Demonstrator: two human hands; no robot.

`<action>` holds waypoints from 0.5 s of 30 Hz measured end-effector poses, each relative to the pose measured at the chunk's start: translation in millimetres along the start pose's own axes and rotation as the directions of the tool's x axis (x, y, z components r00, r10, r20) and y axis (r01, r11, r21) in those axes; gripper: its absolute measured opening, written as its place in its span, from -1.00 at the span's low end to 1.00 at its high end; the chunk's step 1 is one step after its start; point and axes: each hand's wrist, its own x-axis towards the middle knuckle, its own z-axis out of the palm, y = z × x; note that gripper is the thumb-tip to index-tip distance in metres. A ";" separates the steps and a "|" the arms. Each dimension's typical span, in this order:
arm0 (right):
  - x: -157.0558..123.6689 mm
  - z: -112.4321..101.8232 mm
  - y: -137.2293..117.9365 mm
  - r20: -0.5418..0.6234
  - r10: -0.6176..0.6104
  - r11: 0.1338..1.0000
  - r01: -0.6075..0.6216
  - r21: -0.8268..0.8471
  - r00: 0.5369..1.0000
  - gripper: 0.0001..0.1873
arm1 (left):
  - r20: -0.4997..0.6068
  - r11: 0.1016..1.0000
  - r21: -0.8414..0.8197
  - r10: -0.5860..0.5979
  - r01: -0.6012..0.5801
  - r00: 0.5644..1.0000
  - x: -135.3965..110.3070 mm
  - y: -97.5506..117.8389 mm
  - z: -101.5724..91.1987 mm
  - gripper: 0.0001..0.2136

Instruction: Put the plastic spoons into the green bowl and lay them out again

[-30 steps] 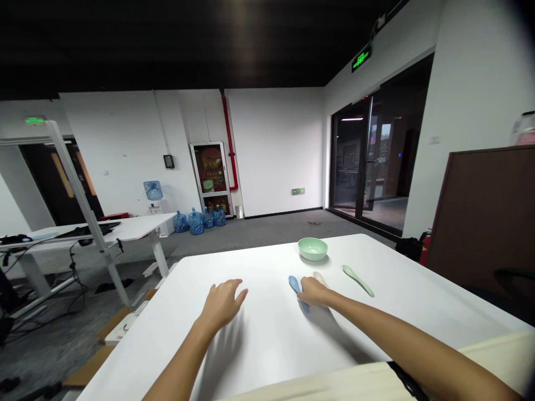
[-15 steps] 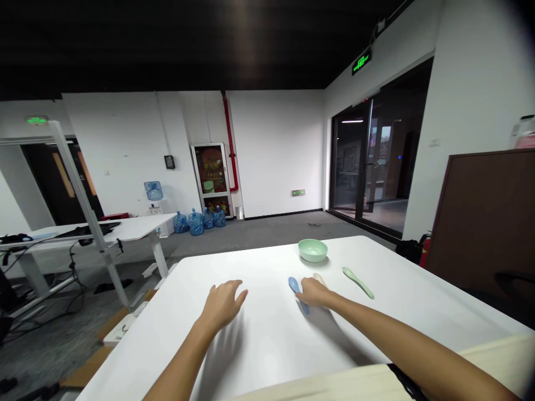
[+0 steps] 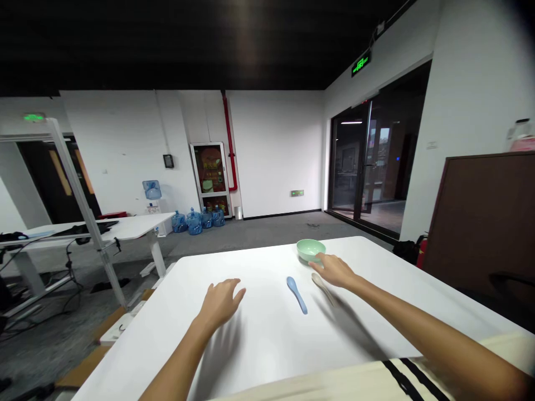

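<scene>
Fingers point(image 3: 321, 265) of the right hand point(image 3: 336, 273) slightly spread, empty, touching the green bowl point(image 3: 310, 249)

The pale green bowl point(image 3: 310, 250) and blue spoon point(image 3: 297, 295) look like smooth, slightly glossy plastic; the white tabletop point(image 3: 259, 356) looks smooth and matt.

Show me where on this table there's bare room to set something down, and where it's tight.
Bare room lies on the white table between the left hand and the blue spoon, and past the right hand toward the far right. It's crowded where that hand, the green bowl and the cream spoon bunch together.
</scene>
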 end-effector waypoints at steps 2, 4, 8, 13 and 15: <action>-7.5 -6.7 13.7 -0.048 -0.025 1.000 0.026 0.011 0.999 -0.40 | -0.008 1.000 0.001 0.002 -0.002 1.000 1.0 -1.3 2.1 -0.53; -14.8 -9.3 26.4 -0.081 -0.045 0.999 0.045 0.005 0.996 -0.38 | -0.018 1.000 -0.001 0.003 -0.003 1.000 2.0 -2.6 4.3 -0.54; -24.0 -4.5 47.0 -0.086 -0.047 0.999 0.044 -0.031 0.995 -0.34 | -0.026 1.000 0.004 -0.001 0.001 1.000 3.4 -4.3 6.6 -0.54; -25.8 11.1 65.4 -0.068 0.000 0.999 -0.004 -0.049 0.998 -0.33 | -0.025 1.000 0.015 -0.003 0.003 1.000 3.4 -3.3 5.3 -0.53; -25.8 15.8 70.0 -0.057 0.003 0.999 -0.005 -0.046 0.998 -0.34 | -0.020 1.000 0.018 -0.005 0.005 1.000 3.1 -2.2 4.2 -0.52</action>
